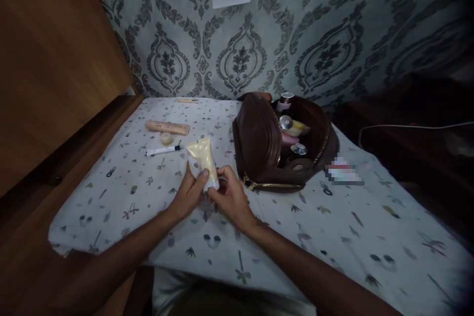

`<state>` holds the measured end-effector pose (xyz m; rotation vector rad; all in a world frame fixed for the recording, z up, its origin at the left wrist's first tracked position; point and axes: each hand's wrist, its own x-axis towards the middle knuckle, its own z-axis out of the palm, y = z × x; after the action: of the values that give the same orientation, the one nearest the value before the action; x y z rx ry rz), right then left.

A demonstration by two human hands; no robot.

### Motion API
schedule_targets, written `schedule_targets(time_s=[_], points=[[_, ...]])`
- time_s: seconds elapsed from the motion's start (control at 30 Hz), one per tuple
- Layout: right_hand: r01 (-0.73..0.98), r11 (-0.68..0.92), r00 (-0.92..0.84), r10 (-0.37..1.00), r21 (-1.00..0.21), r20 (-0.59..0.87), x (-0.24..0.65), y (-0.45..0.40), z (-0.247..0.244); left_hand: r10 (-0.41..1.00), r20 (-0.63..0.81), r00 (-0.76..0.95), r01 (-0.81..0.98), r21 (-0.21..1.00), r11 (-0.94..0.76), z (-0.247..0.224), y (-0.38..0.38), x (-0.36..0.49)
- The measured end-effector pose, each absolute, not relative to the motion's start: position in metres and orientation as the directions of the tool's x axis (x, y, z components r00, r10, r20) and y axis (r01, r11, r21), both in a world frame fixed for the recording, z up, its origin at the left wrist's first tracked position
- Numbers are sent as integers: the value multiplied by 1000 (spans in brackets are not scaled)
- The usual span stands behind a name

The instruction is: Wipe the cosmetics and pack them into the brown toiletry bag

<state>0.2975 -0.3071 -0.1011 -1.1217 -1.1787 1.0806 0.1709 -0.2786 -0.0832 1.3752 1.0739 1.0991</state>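
A pale yellow squeeze tube (203, 152) with a white cap is held between both hands above the table, its flat end pointing away from me. My left hand (190, 190) is closed round the tube's side, with the thumb on its front. At the cap end, my right hand (232, 197) grips with thumb and fingers. To the right stands an open brown cosmetic bag (257, 133) holding several bottles and tubes. On the left lie a peach tube (168, 127), a small round jar (166, 138) and a thin white tube (161, 150) with a black cap.
A patterned white cloth (122, 182) covers the table. At its back edge lies a small flat yellowish item (187, 100). A pixelated item (342, 172) is right of the bag. Wooden furniture (62, 69) borders the left side, and a white cable (407, 126) runs at the right.
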Motion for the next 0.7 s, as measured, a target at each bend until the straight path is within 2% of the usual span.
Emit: schedule_targets(time_s=[0.07, 0.17, 0.3, 0.4, 0.47, 0.57, 0.7], points=[[11, 155, 62, 986, -988, 155, 296, -310, -102, 983, 58, 174, -26, 998, -54, -82, -277, 170], [-6, 131, -18, 991, -991, 132, 295, -312, -103, 992, -40, 121, -143, 988, 57, -78, -270, 165], [-227, -65, -232, 973, -972, -11, 295, -312, -102, 993, -47, 106, -329, 941, 80, -71, -264, 161], [-390, -212, -379, 924, -896, -54, 295, -310, -101, 973, -74, 219, -439, 883, 166, -68, -264, 160], [-475, -279, -442, 896, -834, -49, 296, -310, -101, 946, -137, 293, -459, 848, 265, -68, -263, 160], [-529, -355, -507, 861, -771, -48, 296, -309, -101, 920, -242, 307, -441, 821, 363, -69, -260, 160], [-534, -339, -467, 882, -775, -64, 294, -309, -103, 935, -277, 221, -310, 889, 336, -70, -260, 161]])
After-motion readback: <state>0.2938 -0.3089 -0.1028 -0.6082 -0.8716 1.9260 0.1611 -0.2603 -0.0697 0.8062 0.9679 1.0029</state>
